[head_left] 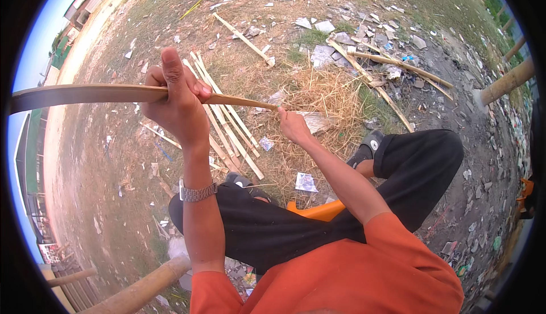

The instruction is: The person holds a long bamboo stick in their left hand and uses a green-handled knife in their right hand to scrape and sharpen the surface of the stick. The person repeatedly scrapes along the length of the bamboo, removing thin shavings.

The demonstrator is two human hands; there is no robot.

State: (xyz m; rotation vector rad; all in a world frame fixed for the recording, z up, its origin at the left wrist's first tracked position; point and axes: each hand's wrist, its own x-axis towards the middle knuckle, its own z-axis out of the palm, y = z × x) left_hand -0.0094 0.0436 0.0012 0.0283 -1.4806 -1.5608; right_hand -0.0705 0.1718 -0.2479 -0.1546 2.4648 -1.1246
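A long, flat bamboo strip [91, 94] runs from the far left edge of the view to the middle, bending slightly. My left hand [177, 100] is raised with its thumb up and its other fingers curled round the strip. At the strip's narrow right end is my right hand [293, 125], with its fingers closed on it. A small object, if any, in the right hand is too hidden to make out. Below the hands, several split bamboo strips [224, 115] lie on the ground beside a heap of pale shavings [335, 100].
I am seated low, with an orange seat [318, 210] between my legs. More bamboo pieces [381, 89] lie at the right among broken tiles [324, 56]. A bamboo pole [506, 82] stands at the far right; another pole [139, 285] is at the lower left.
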